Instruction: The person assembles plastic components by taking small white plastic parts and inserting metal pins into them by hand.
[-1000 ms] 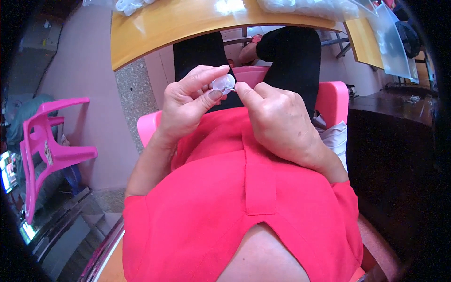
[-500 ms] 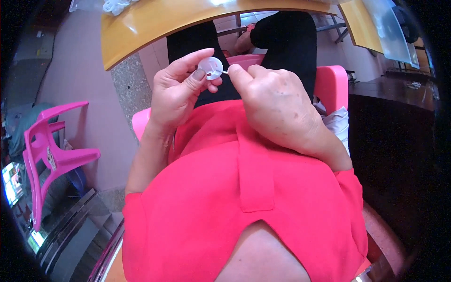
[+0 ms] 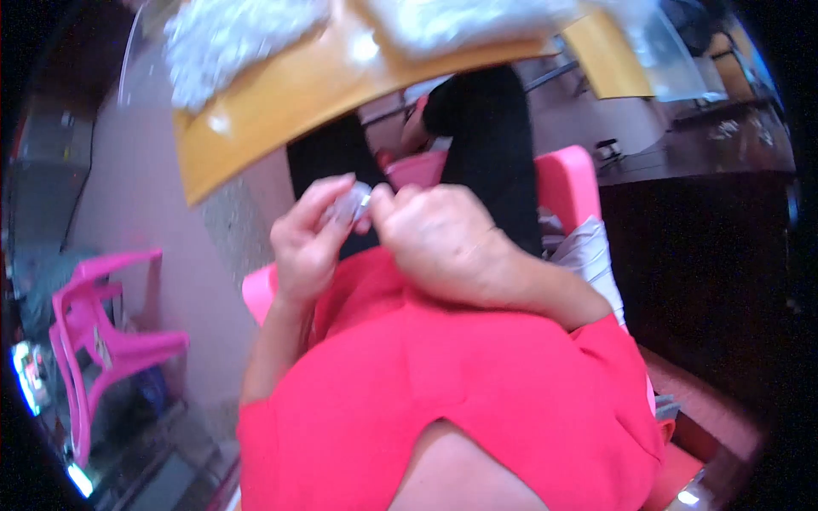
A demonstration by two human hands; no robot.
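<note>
The left hand (image 3: 311,247) and right hand (image 3: 439,238) had dropped lower and closed together, both pinching a small clear piece (image 3: 348,204) above the lap, now mostly hidden by fingertips. On the yellow table (image 3: 281,119) lay clear bags (image 3: 230,34) of pale small pieces.
</note>
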